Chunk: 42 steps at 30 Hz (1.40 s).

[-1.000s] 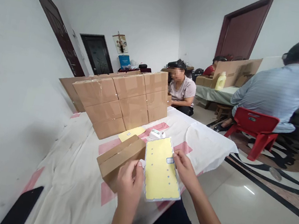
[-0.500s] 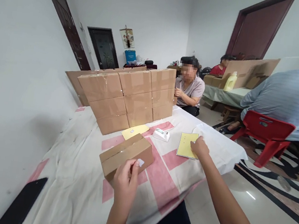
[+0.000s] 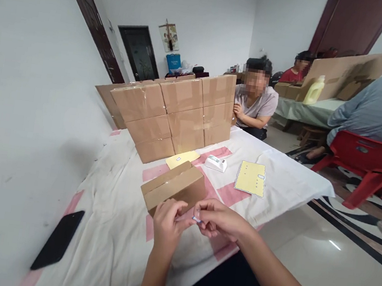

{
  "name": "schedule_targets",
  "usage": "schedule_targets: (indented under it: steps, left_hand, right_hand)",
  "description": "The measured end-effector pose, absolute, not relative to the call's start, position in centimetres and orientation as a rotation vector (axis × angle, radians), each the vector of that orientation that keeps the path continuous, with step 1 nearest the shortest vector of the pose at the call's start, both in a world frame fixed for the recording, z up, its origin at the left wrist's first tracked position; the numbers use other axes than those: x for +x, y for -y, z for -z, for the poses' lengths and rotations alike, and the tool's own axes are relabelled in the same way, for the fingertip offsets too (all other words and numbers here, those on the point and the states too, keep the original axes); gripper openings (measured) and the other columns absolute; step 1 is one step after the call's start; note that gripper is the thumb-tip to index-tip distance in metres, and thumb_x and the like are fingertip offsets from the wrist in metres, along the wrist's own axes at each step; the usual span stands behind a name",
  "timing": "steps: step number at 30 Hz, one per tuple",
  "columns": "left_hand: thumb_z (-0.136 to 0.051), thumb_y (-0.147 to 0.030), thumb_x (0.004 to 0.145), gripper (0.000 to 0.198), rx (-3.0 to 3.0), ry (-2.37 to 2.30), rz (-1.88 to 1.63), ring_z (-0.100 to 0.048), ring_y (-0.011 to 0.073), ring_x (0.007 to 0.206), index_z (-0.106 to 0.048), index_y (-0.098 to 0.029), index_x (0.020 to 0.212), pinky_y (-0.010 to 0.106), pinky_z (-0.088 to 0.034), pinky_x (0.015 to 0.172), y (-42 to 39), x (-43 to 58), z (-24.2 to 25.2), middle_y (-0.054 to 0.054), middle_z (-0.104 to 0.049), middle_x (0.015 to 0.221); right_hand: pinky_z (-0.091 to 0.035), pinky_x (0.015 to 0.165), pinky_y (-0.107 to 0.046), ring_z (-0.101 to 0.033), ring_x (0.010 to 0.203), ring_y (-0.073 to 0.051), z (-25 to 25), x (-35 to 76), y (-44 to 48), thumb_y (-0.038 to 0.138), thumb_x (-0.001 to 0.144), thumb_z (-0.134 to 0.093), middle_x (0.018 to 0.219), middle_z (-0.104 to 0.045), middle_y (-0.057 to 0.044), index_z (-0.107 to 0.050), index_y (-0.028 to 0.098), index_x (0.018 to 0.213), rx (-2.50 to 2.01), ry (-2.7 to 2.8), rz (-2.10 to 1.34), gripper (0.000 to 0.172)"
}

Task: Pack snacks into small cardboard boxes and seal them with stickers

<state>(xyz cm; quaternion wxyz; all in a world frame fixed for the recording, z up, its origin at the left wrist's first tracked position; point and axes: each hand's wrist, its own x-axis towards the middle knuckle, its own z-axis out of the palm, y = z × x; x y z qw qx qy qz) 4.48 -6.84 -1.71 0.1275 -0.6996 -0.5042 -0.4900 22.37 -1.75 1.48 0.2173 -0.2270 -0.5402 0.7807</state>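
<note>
My left hand [image 3: 168, 220] and my right hand [image 3: 219, 219] meet in front of a closed cardboard box [image 3: 174, 185]. Between their fingertips is a small white label [image 3: 196, 219] with a bluish edge, pinched from both sides and partly hidden by the fingers. The box lies on the cloth just beyond my hands, its taped top facing up. To the right of it, a yellow card [image 3: 250, 178] with small marks and a pale rectangle lies flat. Behind the box rests another yellow card [image 3: 182, 159], beside a small white device [image 3: 215, 163].
A wall of stacked cardboard boxes [image 3: 183, 118] stands at the table's back left. A black phone [image 3: 58, 240] lies at the left edge. Across the table crouches a person [image 3: 259, 100]. Another sits on a red chair [image 3: 367, 151] at the right, near a yellow bottle [image 3: 314, 90].
My right hand has left the yellow card and come in to my left hand. The label, held by my left hand in front of the box, is now between both hands. The view has shifted.
</note>
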Motion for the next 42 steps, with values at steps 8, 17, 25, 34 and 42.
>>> schedule_targets:
  steps: [8, 17, 25, 34, 42]
  left_hand:
    - [-0.064, -0.051, 0.090, 0.066, -2.037, 1.862, 0.596, -0.048, 0.0354, 0.140, -0.048, -0.021, 0.148, 0.056, -0.037, 0.113, 3.8, -1.1, 1.1, 0.012, -0.053, 0.152]
    - [-0.067, -0.043, 0.090, 0.072, -2.490, 1.618, 0.781, -0.044, 0.0303, 0.145, -0.037, -0.033, 0.155, 0.057, -0.038, 0.119, 5.9, -12.9, 2.2, 0.008, -0.048, 0.156]
    - [-0.070, -0.036, 0.088, 0.075, -2.438, 1.662, 0.968, -0.041, 0.0327, 0.146, -0.036, -0.036, 0.155, 0.058, -0.038, 0.119, 6.7, -14.5, 3.4, 0.006, -0.042, 0.160]
    - [-0.070, -0.038, 0.088, 0.075, -2.421, 1.657, 0.910, -0.043, 0.0335, 0.145, -0.035, -0.037, 0.155, 0.058, -0.040, 0.118, 6.7, -14.1, 3.0, 0.006, -0.046, 0.158]
    - [-0.070, -0.036, 0.088, 0.076, -2.446, 1.636, 0.891, -0.043, 0.0339, 0.145, -0.035, -0.038, 0.155, 0.059, -0.040, 0.117, 6.6, -13.8, 2.8, 0.006, -0.044, 0.159]
  right_hand:
    - [-0.027, 0.051, -0.023, -0.040, 0.052, -0.008, 1.6, 24.5, -3.3, 0.055, 0.086, -0.068, 0.062, -0.046, 0.007, -0.054, 0.019, 0.083, -0.723, 1.534, -1.484, 0.039]
    - [-0.039, 0.069, -0.029, -0.052, 0.076, -0.017, 5.9, 24.3, -5.9, 0.052, 0.093, -0.062, 0.084, -0.061, -0.002, -0.063, 0.019, 0.086, -0.773, 1.809, -1.250, 0.034]
    - [-0.040, 0.070, -0.028, -0.053, 0.076, -0.015, 4.1, 20.4, -7.4, 0.045, 0.097, -0.060, 0.091, -0.059, -0.002, -0.062, 0.020, 0.092, -0.459, 1.992, -1.320, 0.026]
    - [-0.040, 0.105, -0.039, -0.040, 0.131, -0.025, 1.8, 17.8, -8.1, 0.044, 0.094, -0.065, 0.129, -0.041, -0.009, -0.059, 0.021, 0.092, -0.262, 2.034, -1.307, 0.024]
    - [-0.040, 0.108, -0.041, -0.036, 0.136, -0.025, 2.2, 18.2, -8.8, 0.044, 0.094, -0.065, 0.132, -0.037, -0.009, -0.061, 0.022, 0.093, -0.226, 2.068, -1.377, 0.022]
